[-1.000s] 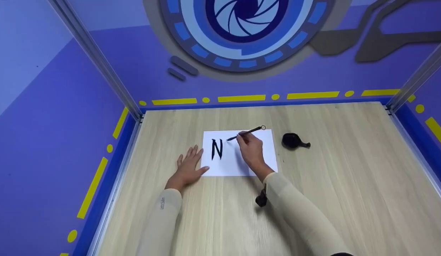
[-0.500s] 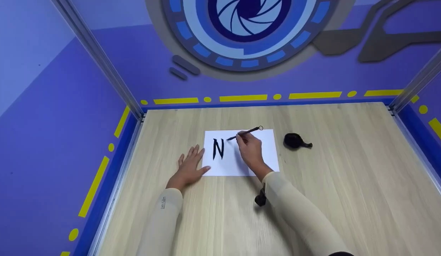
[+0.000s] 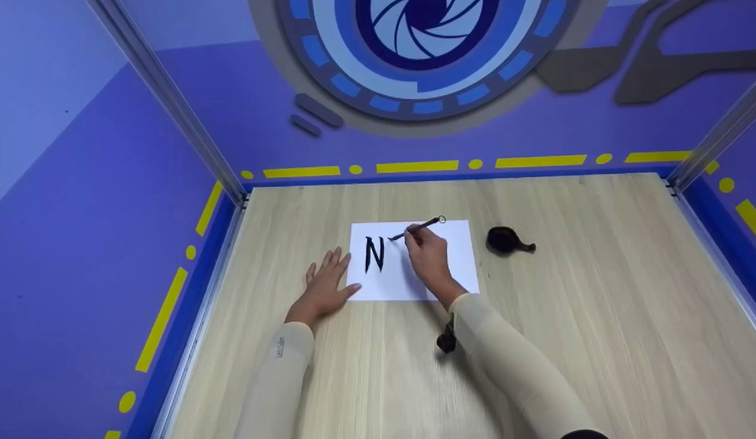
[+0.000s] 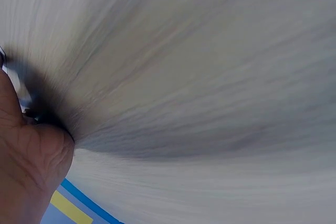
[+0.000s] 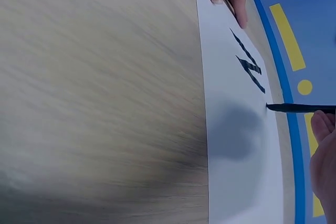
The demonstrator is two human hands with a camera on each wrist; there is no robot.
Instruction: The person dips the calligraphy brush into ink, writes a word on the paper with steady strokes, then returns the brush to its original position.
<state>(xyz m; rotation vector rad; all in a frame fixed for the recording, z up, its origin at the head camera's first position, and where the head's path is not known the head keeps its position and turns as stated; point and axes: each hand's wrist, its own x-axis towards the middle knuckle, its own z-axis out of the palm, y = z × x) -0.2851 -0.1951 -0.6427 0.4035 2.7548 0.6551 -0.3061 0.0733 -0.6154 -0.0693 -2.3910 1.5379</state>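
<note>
A white sheet of paper (image 3: 378,289) lies on the wooden table with a black letter N (image 3: 374,254) painted on its left part. My right hand (image 3: 428,259) pinches a dark writing brush (image 3: 425,224) that has a small ring at its top end. In the right wrist view the tip of the brush (image 5: 294,108) touches the paper just past the N. My left hand (image 3: 326,286) lies flat with spread fingers at the sheet's left edge, its thumb on the lower corner. Only the palm side of the left hand (image 4: 31,166) shows in the left wrist view.
A black ink dish (image 3: 503,241) with a short handle stands right of the paper. Blue-purple walls (image 3: 414,143) with yellow markings close off the back and sides of the wooden table (image 3: 567,292). A small black device (image 3: 446,340) hangs at the right wrist.
The brush's ringed top end has tipped slightly to the left while its tip stays near the same spot on the paper. The left hand holds its place.
</note>
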